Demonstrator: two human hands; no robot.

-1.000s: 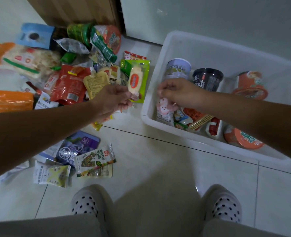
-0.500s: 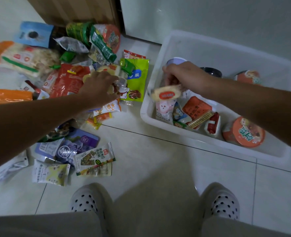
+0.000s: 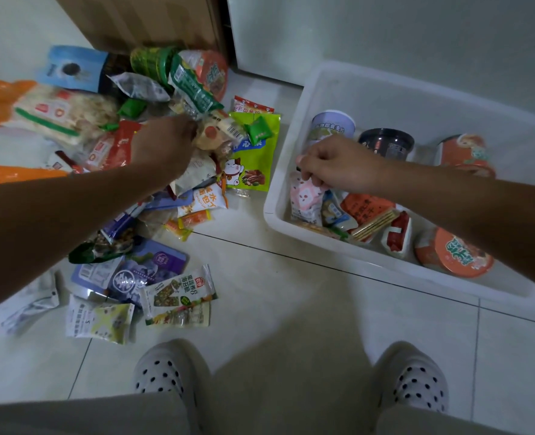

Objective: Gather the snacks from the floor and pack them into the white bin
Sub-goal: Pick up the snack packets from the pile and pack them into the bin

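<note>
The white bin (image 3: 283, 152) sits on the tiled floor (image 3: 291, 309) at the right, already holding a pale cup (image 3: 332, 124) and a dark cup (image 3: 385, 142) at its far side, an orange-lidded bowl (image 3: 457, 252) lying at its near right, and flat packets heaped in its near left corner. The right hand (image 3: 338, 164) is inside the bin over that corner, knuckles up, its fingers curled down onto a pink-and-white packet (image 3: 305, 199); whether they grip anything cannot be told. To the left of the bin the loose snacks (image 3: 71, 117) lie spread over the floor. The left hand (image 3: 165, 146) reaches into the far part of that heap and grips a pale packet (image 3: 211, 135) with a red oval label, just beside a green pouch (image 3: 253, 161). Nearer lies a purple pouch (image 3: 153, 268). At the near edge are two dotted slippers (image 3: 162, 372), and a wooden cabinet (image 3: 140, 20) stands behind the heap.
</note>
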